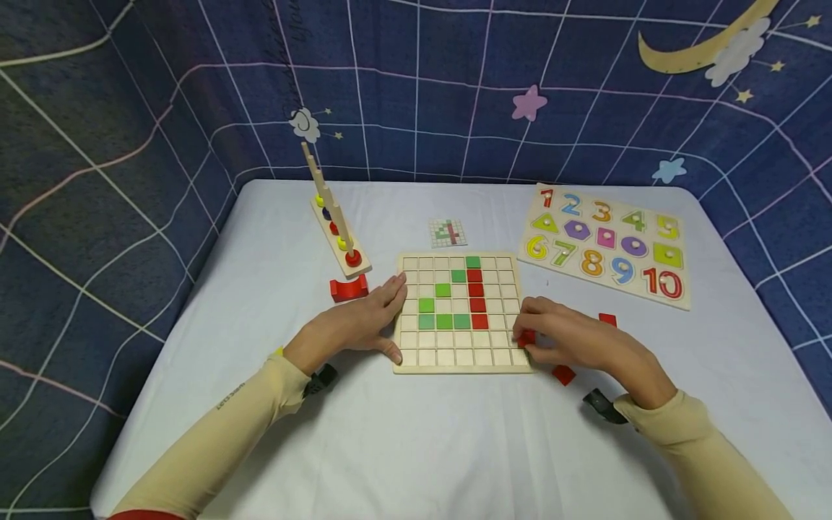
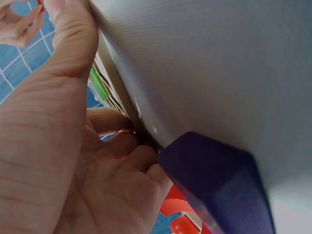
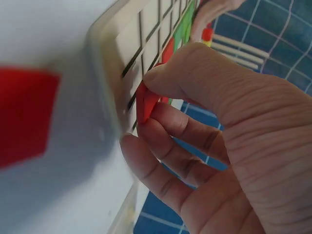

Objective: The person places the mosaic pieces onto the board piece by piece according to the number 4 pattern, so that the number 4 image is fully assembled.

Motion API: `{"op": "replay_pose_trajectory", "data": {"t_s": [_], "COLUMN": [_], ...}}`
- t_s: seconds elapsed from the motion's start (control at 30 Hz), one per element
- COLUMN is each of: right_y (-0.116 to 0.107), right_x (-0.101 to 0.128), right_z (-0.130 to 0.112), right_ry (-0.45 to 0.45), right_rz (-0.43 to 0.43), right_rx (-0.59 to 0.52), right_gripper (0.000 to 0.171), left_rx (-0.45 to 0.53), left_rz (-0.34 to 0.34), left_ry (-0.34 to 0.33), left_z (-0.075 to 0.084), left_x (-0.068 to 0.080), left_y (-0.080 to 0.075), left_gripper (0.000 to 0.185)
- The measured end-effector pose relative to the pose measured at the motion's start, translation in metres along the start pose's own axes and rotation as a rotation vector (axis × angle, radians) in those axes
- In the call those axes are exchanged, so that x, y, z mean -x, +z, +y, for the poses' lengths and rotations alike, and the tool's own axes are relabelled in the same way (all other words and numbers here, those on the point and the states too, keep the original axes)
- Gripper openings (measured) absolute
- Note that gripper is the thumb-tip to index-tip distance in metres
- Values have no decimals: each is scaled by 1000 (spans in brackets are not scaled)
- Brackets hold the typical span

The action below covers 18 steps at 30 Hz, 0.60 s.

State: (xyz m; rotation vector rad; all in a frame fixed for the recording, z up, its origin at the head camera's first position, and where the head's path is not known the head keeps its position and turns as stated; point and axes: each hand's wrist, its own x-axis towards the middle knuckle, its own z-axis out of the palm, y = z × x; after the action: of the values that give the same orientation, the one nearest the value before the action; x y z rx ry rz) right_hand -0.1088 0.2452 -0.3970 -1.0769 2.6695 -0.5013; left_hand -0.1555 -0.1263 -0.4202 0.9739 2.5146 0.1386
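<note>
The wooden grid board (image 1: 463, 361) lies flat on the white table, bearing 6 green and 4 red square tiles that form a 4. A red square tile (image 1: 526, 338) is pinched edge-up at the board's lower right corner, tilted.
</note>
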Motion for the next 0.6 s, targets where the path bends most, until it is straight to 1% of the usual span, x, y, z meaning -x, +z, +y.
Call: {"op": "replay_pose_trajectory", "data": {"t_s": [0.13,0.23,0.43,0.6], "right_y": [4,8,19,24], "right_x": [-13,-22,-37,-46], "right_z": [-6,-9,-15,-19], "right_ry": [-56,-95,-193,-211], "right_rz": [-1,8,79,96], "right_rx": [10,38,88,107], "right_gripper": [17,17,17,15], "left_rx": [-12,-15,-3,-1], "left_rz": [11,11,-6,-7], "left_ry": [20,26,6,-3], "left_z": [0,-1,-2,-2], "left_x": [0,-1,-2,-1], "left_y": [1,1,0,1], "left_gripper": [128,127,128,128]}}
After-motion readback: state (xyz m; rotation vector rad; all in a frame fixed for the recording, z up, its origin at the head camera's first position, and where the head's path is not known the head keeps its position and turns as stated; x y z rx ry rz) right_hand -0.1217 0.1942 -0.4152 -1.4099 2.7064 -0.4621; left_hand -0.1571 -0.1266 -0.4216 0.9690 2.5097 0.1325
